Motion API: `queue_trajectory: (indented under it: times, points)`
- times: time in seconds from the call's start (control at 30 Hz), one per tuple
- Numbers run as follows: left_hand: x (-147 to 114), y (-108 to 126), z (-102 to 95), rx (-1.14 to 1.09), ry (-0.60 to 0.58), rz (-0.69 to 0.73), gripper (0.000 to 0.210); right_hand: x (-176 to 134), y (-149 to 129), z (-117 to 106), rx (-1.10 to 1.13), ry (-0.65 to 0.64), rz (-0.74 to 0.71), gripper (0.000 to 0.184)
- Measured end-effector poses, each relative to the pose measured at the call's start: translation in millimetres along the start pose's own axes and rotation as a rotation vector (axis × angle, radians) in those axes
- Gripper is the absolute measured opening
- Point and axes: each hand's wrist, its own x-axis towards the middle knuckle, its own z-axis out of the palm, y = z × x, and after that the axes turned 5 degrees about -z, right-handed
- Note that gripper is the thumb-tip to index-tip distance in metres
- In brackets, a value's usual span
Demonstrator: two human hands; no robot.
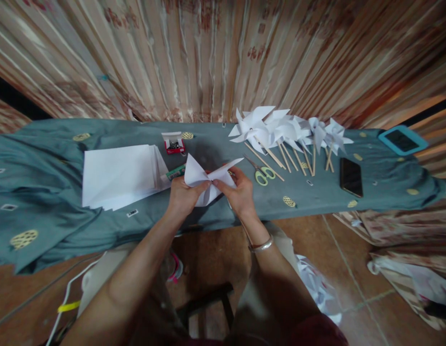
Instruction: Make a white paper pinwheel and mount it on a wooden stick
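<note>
Between both hands I hold a white paper pinwheel (197, 172), its blades folded in to the middle, where a small pin head shows. My left hand (184, 194) grips it from the left, thumb pressed near the centre. From the right, my right hand (240, 191) pinches it with the thumb close to the same spot. The fingers behind the paper are hidden. Just beyond lies a small red box (174, 145) of pins with its lid up. A green printed packet (176, 171) is partly covered by my left hand and the paper.
Left on the cloth-covered table (53, 168) is a stack of white paper sheets (118, 175). Finished pinwheels (253, 127) on wooden sticks (285, 157) lie at the right back. Scissors (262, 174), a phone (351, 177) and a blue-framed device (403, 140) are also on the right.
</note>
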Motion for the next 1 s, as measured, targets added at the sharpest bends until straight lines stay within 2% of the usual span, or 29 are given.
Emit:
queue_trajectory:
  times: [0.17, 0.33, 0.7, 0.9, 1.0]
  points:
    - [0, -1, 0.7, -0.018, 0.004, 0.004, 0.031, 0, 1, 1, 0.028, 0.014, -0.017, 0.044]
    - [2, -2, -0.1, -0.017, 0.041, -0.035, 0.030, 0, 2, 1, 0.019, -0.025, -0.027, 0.039]
    - [3, -5, -1.6, -0.048, 0.015, -0.052, 0.027, -6, 0, -1, -0.044, -0.030, -0.049, 0.034]
    - [-2, 3, -0.7, -0.105, 0.040, -0.088, 0.039, 0, -4, -8, -0.011, -0.070, -0.088, 0.048]
    - [-4, 6, -2.6, -0.122, 0.030, -0.099, 0.038, 3, -10, -14, 0.002, -0.144, -0.071, 0.053]
